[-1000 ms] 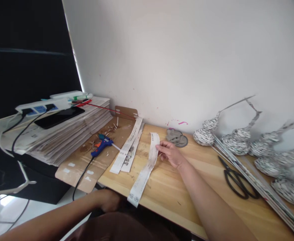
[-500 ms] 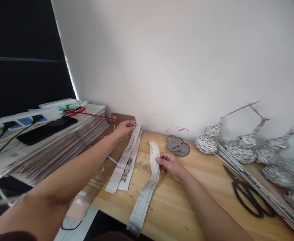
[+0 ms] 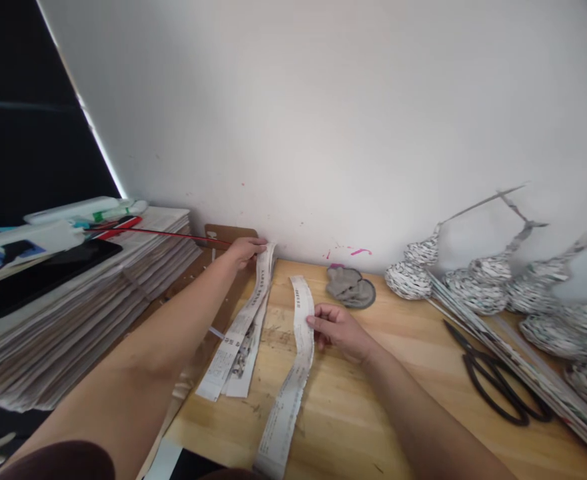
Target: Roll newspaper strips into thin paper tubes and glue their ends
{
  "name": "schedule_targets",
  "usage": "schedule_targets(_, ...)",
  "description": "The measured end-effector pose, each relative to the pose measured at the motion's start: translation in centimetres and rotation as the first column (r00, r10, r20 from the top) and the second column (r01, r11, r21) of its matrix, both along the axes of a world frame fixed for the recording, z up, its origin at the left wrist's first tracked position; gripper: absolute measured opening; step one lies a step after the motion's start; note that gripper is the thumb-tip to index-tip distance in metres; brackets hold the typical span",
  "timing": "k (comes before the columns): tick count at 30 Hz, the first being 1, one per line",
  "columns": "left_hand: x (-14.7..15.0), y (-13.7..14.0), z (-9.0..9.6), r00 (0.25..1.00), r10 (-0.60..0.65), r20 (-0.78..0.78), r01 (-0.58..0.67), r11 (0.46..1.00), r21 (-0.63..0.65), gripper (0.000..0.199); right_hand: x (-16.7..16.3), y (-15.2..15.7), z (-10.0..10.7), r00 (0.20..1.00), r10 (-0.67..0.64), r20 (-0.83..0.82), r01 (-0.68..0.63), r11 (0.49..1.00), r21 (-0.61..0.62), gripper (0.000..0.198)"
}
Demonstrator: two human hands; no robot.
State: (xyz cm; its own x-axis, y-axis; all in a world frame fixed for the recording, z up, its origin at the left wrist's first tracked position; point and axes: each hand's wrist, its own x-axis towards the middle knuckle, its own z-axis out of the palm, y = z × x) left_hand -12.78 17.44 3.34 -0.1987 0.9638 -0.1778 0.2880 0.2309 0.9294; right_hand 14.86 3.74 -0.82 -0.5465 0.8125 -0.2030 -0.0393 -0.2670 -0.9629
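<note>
A long printed newspaper strip (image 3: pixel 301 343) is pinched at its right edge between the thumb and fingers of my right hand (image 3: pixel 341 331). It bends along its length, and its lower end runs out of view at the table's front edge. My left hand (image 3: pixel 246 251) grips the far end of a second bundle of newspaper strips (image 3: pixel 241 333), lifting it a little. The near ends of those strips fan apart over the wooden table (image 3: pixel 363 413).
A tall newspaper stack (image 3: pixel 143 287) carries a phone (image 3: pixel 48 273) and a power strip (image 3: pixel 28 243) at left. Grey cloth (image 3: pixel 351 288) lies near the wall. Scissors (image 3: pixel 498 380), rolled paper sticks (image 3: pixel 523 373) and several woven paper gourds (image 3: pixel 411 277) are at right.
The view has turned slightly, shifting the left-hand things leftward. My left hand has raised the far end of the strips, which now curve. My right hand still holds its strip.
</note>
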Motion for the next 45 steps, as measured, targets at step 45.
schedule_targets(45,8.2,-15.5,4.8,0.728,-0.216,0.651,0.211,0.974,0.087,0.007,0.0,-0.9,0.8,0.959,0.131,0.251,-0.197,0.946,0.259,0.044)
